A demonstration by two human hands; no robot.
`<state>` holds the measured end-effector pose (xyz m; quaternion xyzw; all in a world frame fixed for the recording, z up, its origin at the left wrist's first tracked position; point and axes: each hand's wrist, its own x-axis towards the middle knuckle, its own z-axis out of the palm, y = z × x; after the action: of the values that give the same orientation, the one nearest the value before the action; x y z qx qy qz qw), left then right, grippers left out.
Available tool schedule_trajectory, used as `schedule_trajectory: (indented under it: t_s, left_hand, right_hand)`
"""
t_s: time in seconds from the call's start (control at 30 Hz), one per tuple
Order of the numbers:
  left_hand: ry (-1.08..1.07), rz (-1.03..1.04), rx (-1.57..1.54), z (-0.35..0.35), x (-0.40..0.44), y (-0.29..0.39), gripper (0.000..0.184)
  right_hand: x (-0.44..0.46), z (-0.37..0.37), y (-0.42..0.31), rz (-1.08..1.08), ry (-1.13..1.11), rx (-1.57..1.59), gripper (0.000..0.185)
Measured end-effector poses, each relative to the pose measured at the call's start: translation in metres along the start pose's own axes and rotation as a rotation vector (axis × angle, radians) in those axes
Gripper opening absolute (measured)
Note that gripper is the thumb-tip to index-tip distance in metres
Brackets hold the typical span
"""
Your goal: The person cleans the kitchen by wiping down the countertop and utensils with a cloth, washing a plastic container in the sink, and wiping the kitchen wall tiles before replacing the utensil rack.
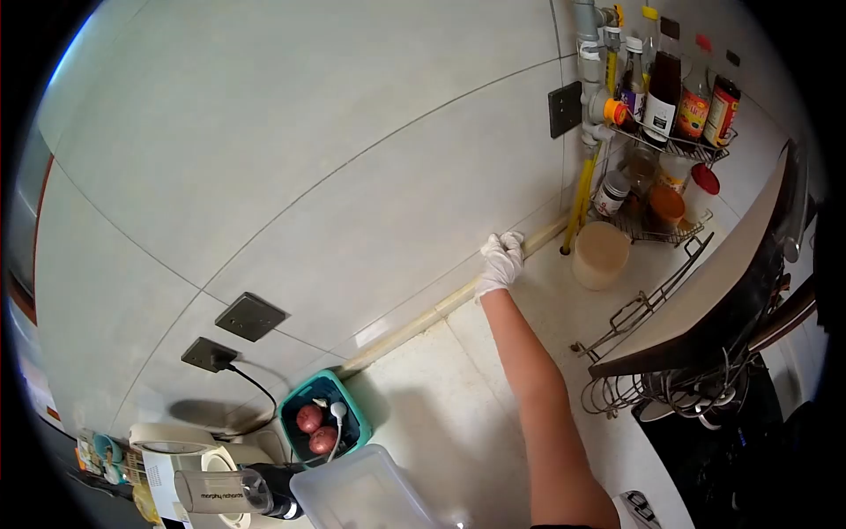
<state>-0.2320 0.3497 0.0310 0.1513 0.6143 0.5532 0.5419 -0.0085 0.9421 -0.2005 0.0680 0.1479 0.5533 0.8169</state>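
Observation:
My right hand (500, 262), in a white glove, reaches to the foot of the tiled wall. Its fingers are curled and pressed at the cream ledge (441, 305) where wall and counter meet. Whatever lies under the fingers, if anything, is hidden. Just right of it, a round beige-lidded tub (602, 254) stands on the white counter (414, 379) near a yellow pipe (579, 203). My left hand is out of view.
A wire corner rack (679, 145) holds several bottles and jars. At right is a dark-edged stove lid (714, 291) with wire stands. A teal basket (359, 413) with red onions, a translucent plastic box (361, 494) and a blender (220, 494) stand at lower left. A plugged cord hangs from a socket (209, 354).

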Motion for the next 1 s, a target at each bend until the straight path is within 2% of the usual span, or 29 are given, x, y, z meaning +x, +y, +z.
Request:
schedule_trajectory:
  t_s: [0.07,0.17,0.27,0.37,0.47,0.57,0.6,0.67,0.73,0.77,0.83,0.9,0.97,1.0]
  left_hand:
    - [-0.016,0.034,-0.05,0.011,-0.003,0.009,0.099]
    - [-0.015,0.022,-0.023,0.013,0.002,0.013,0.1]
    - [-0.057,0.019,0.0,0.018,0.009,0.025,0.096]
    - [0.056,0.044,0.128,0.041,0.01,0.046,0.095]
    - [-0.055,0.082,0.116,0.052,0.02,0.061,0.093]
    - [0.005,0.036,0.112,0.023,0.044,0.05,0.091]
    - [-0.013,0.037,0.098,0.019,0.052,0.05,0.091]
    - [-0.06,0.036,0.061,0.018,0.071,0.048,0.09]
    - [-0.061,-0.012,0.099,0.021,0.087,0.049,0.091]
    - [-0.06,-0.033,0.117,0.023,0.095,0.049,0.092]
    - [-0.061,0.001,0.088,0.051,0.1,0.053,0.09]
    - [-0.068,0.02,0.072,0.049,0.101,0.052,0.087]
    - [-0.065,0.039,0.048,0.017,0.101,0.039,0.084]
    - [-0.038,0.144,0.062,0.042,0.088,0.053,0.08]
  right_hand:
    - [-0.008,0.002,0.008,-0.212,-0.006,-0.341,0.034]
    - [0.001,-0.016,0.007,0.064,-0.069,0.173,0.029]
    - [-0.046,0.047,0.015,-0.101,0.203,-0.386,0.024]
    - [-0.06,0.075,0.015,-0.042,0.204,0.105,0.019]
    - [0.014,-0.037,0.005,0.049,-0.061,-0.139,0.016]
    - [-0.016,0.013,0.022,-0.274,0.324,-0.321,0.016]
    - [-0.018,0.008,0.018,-0.195,0.254,-0.163,0.015]
    - [0.004,-0.032,0.017,0.117,0.098,0.356,0.016]
    - [-0.009,-0.045,0.018,0.021,0.032,0.081,0.015]
    - [-0.042,-0.029,0.037,-0.224,0.057,-0.445,0.015]
    - [-0.084,0.022,0.052,-0.54,0.016,-0.993,0.019]
    - [-0.113,0.053,0.063,-0.656,-0.113,-1.034,0.024]
    - [-0.11,0.041,0.063,-0.466,-0.087,-1.141,0.021]
    - [-0.109,0.034,0.062,-0.37,-0.079,-1.198,0.019]
